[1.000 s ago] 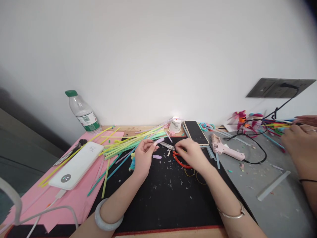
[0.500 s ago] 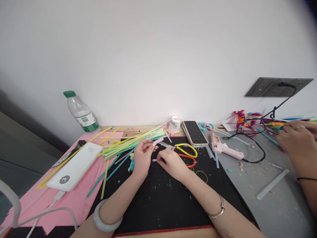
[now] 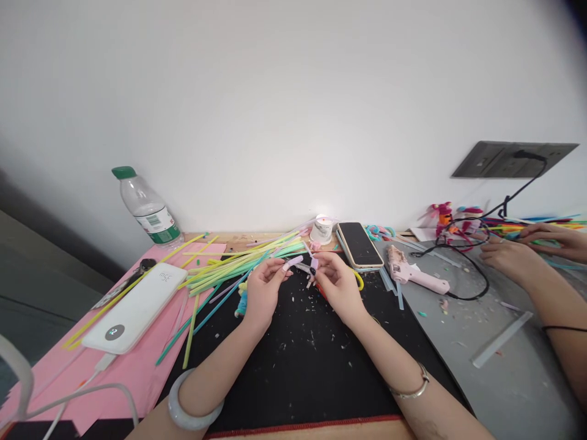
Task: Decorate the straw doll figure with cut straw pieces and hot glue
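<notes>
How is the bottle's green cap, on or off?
On: the green cap sits over the top of the clear bottle.

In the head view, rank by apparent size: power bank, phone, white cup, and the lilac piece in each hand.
1. Power bank
2. Phone
3. White cup
4. Lilac piece in the left hand, and the other lilac piece in the right hand: unranked between themselves; fingers partly cover both.

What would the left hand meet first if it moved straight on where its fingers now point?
The left hand would probably meet the purple piece in the right hand; the scissors between seem lower, though depth is unclear.
</notes>
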`<state>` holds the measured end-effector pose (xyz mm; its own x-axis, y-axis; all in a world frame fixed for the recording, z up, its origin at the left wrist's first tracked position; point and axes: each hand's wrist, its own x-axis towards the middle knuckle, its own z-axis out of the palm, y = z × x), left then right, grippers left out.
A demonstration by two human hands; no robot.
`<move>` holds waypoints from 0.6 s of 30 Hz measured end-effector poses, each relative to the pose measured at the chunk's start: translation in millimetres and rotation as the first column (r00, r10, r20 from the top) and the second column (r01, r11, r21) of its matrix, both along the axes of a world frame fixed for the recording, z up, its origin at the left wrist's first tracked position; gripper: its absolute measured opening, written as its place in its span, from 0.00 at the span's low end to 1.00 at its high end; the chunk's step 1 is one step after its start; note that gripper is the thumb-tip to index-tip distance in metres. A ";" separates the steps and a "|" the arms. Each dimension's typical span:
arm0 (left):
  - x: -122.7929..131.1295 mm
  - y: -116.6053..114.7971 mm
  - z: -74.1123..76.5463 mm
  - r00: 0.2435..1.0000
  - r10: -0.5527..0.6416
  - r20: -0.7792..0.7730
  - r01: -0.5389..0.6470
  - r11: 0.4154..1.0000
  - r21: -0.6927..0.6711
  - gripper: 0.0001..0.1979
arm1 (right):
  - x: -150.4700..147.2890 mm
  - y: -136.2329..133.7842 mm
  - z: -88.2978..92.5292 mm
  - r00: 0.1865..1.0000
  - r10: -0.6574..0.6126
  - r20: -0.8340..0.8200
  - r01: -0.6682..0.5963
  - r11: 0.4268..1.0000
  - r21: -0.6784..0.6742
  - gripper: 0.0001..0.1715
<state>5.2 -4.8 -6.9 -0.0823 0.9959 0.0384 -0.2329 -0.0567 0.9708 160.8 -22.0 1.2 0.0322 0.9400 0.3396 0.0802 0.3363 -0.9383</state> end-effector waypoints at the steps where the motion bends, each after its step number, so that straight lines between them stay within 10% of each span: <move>1: 0.1 -0.2 0.0 1.000 -0.003 -0.003 0.003 1.000 -0.001 0.10 | 0.7 0.7 0.6 0.999 0.001 -0.041 -0.002 1.000 -0.027 0.15; 9: 1.5 -1.2 -0.3 0.999 -0.032 -0.015 0.031 0.999 -0.026 0.10 | 5.0 0.6 9.5 0.983 -0.104 -0.148 0.065 0.968 -0.244 0.12; 18: 1.5 -1.4 0.1 0.998 -0.060 -0.010 0.060 0.997 -0.039 0.11 | 6.0 3.7 3.8 0.986 -0.107 -0.125 0.083 0.979 -0.187 0.11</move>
<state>6.7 -6.2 -6.8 -0.0223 0.9998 0.0001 -0.2236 -0.0051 0.9747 166.9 -18.2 5.1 0.1578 0.9759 0.1510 -0.0263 0.1570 -0.9872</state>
